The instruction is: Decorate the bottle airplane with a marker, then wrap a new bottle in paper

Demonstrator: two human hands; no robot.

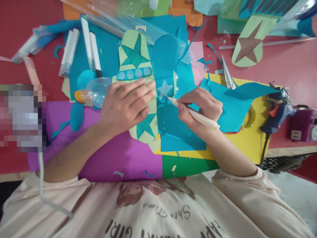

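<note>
My right hand (201,105) grips a cream-white pen (195,115). The pen's tip touches the lower edge of a pale star (165,89) on a rounded blue paper cutout (164,54). My left hand (128,102) lies flat with its fingers stretched out, pressing on a light green paper cutout (122,67). That cutout carries green stars (136,53) and a blue strip with pale round dots (134,73). Part of the cutout is hidden under the hand. A clear plastic bottle with an orange cap (79,96) lies against the left hand.
White markers (70,49) lie at the upper left. Scissors (228,74) point upward on the right, near a blue glue gun (277,115). Sheets of purple (119,148), yellow (244,145) and blue paper cover the red table. A light green piece with a brown star (249,46) lies farther back.
</note>
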